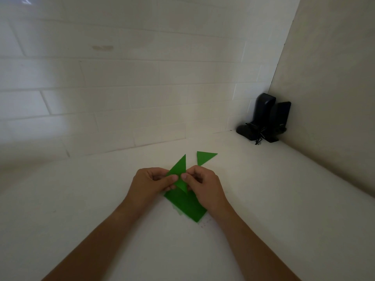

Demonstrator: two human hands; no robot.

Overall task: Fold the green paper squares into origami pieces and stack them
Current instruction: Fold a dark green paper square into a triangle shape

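Both grips pinch a folded green piece (178,169) at frame centre: left hand (151,182), right hand (203,185). Paper stack (185,205) on bench (101,199) beneath; finished triangle (204,157) just above-right.

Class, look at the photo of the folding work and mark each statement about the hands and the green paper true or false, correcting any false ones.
1. Both hands, left hand and right hand, pinch the folded green paper piece. True.
2. A separate green paper triangle lies on the white counter. True.
3. The flat green paper squares lie beside the black speakers. False: they lie under the hands.
4. The speakers stand at the left. False: the right corner.
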